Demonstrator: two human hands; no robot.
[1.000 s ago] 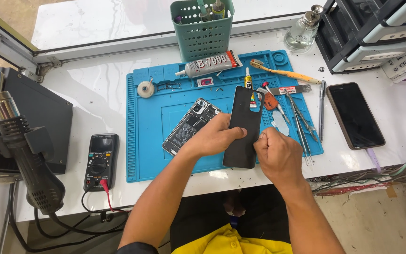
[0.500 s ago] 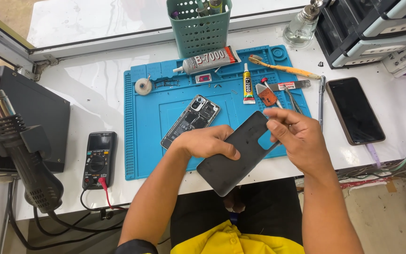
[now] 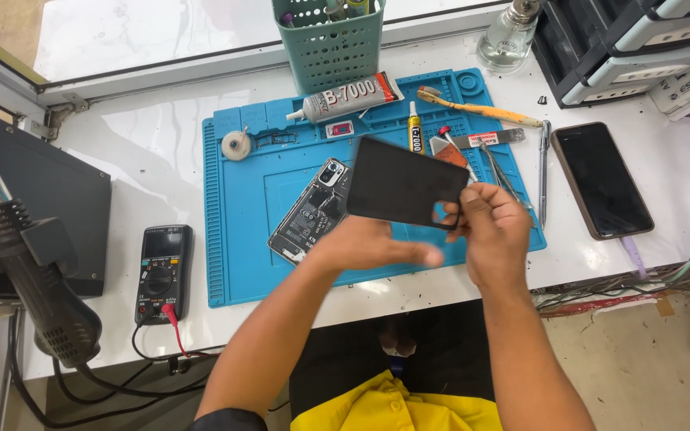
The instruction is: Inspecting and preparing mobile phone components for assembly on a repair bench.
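White workbench [image 3: 161, 136] carries a blue mat [image 3: 241, 239]; a black multimeter [image 3: 160, 271]; a dark phone [image 3: 600, 179]; a green basket [image 3: 329, 48].

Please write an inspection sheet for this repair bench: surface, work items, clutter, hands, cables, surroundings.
Surface: white bench with blue mat.
Work items: black back cover held up; opened phone on mat.
Clutter: glue tubes, tweezers, brush, black phone, multimeter.
Hands: right hand grips cover edge; left hand under it, blurred.
Cables: multimeter leads, hot-air gun cord.
Surroundings: green basket, glass bottle, drawer unit.
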